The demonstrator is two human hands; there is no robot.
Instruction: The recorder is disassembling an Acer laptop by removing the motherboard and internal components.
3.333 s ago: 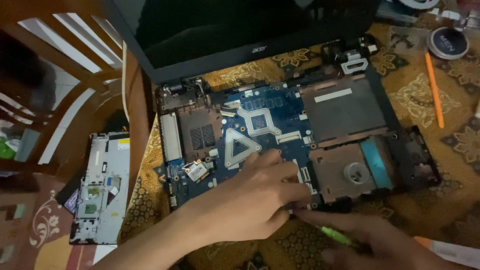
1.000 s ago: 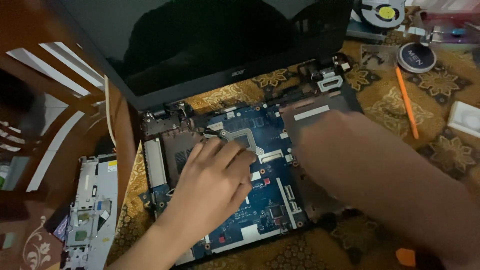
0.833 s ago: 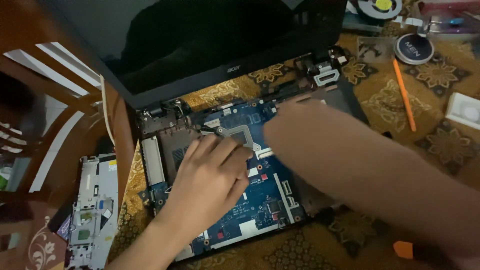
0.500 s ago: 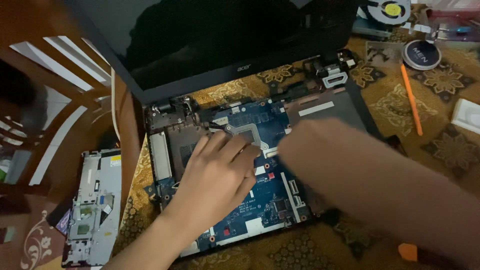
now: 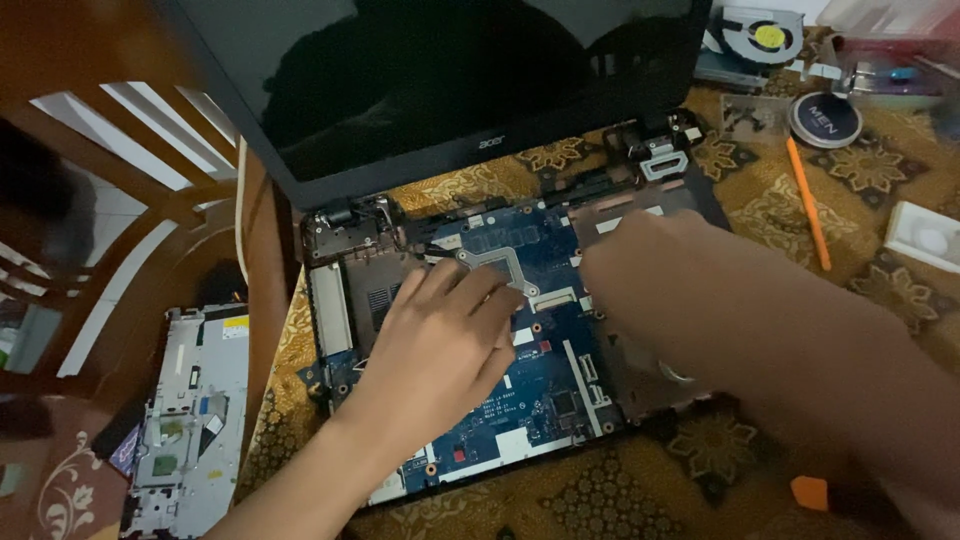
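An opened laptop with a dark screen (image 5: pixel 450 90) lies on a patterned cloth, its top cover off and the blue motherboard (image 5: pixel 545 385) bare. My left hand (image 5: pixel 440 345) rests flat on the middle of the board. Its fingers reach toward the grey metal plate (image 5: pixel 497 262) and hold nothing. My right hand (image 5: pixel 640 255) is blurred and hovers over the upper right of the laptop base, with the forearm crossing the right side. Its fingers are hidden, so I cannot tell whether it holds anything.
A removed laptop cover (image 5: pixel 190 410) lies on a wooden chair (image 5: pixel 150 190) at the left. On the cloth to the right are an orange stick (image 5: pixel 808 205), a round tin (image 5: pixel 825 120), a cooling fan (image 5: pixel 765 35), a white box (image 5: pixel 925 235) and an orange pick (image 5: pixel 808 492).
My left hand has moved from the board's front part up to its middle. My right hand has gone from the front edge to the upper right of the base.
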